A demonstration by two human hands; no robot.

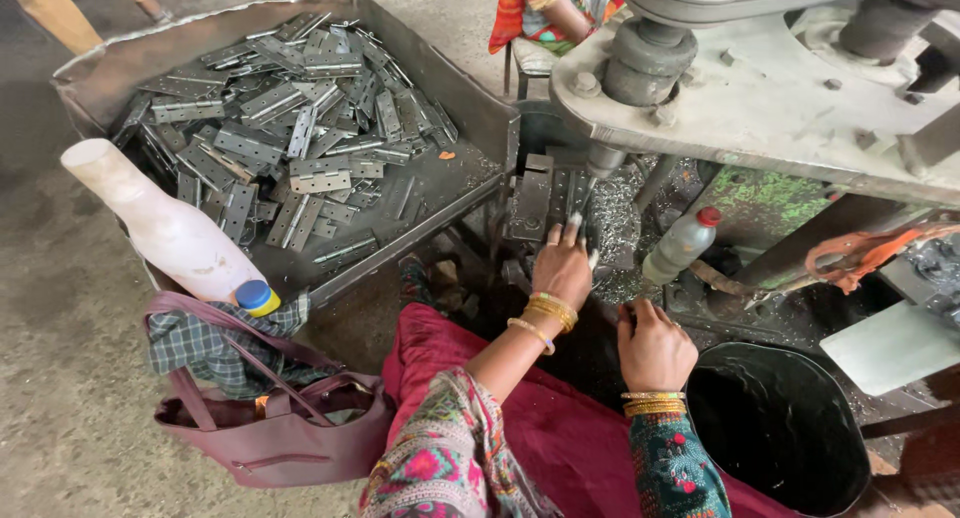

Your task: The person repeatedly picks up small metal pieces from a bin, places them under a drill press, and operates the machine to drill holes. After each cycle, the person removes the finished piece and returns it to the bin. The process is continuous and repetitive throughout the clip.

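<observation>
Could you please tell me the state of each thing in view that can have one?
Metal tray: heaped with hinge plates.
Left hand: fingers spread, touching the metal piece under the press.
Right hand: loosely curled, holding nothing visible.
Small bottle: capped, leaning.
White bottle: capped, lying tilted.
Black bucket: open.
Handbag: open.

Head camera, looking down

It looked steeply down from close above the hands, facing the press [760,88] and hinge tray [420,48].
</observation>
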